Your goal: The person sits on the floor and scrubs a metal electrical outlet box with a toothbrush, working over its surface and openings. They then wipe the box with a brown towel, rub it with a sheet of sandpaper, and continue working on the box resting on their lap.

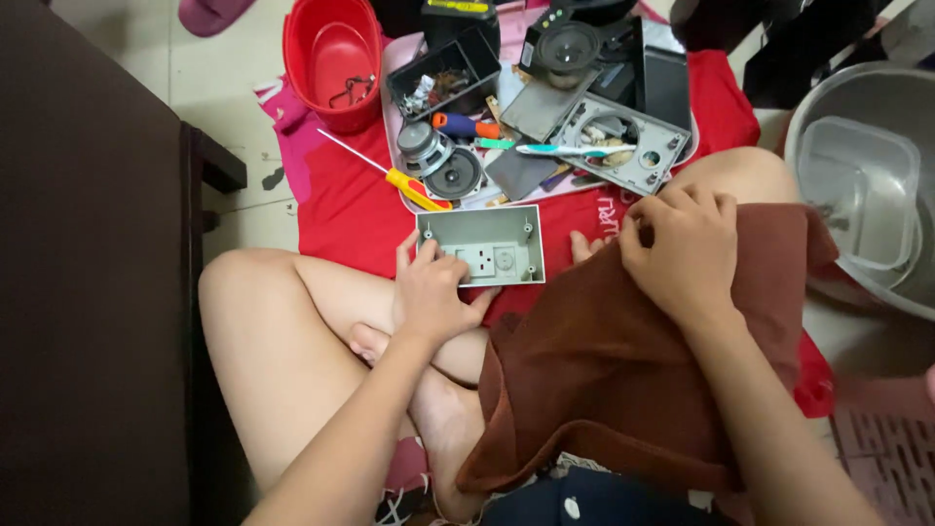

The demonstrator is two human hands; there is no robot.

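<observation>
I sit cross-legged on the floor over a red cloth (341,209). My left hand (433,292) holds a grey rectangular plastic casing (482,244) by its near left corner; the casing lies open side up with a small white panel inside. My right hand (677,248) grips a brown cloth (604,370) that drapes over my right knee and lap. The two hands are apart, with the casing between them.
A tray (396,161) beyond the casing holds speaker parts, a black box of small parts, another grey casing, a toothbrush and an orange-handled tool. A yellow-handled screwdriver (404,180) lies across its left edge. A red bucket (333,58) stands at the back left, a metal basin (867,175) at right, dark furniture (93,263) at left.
</observation>
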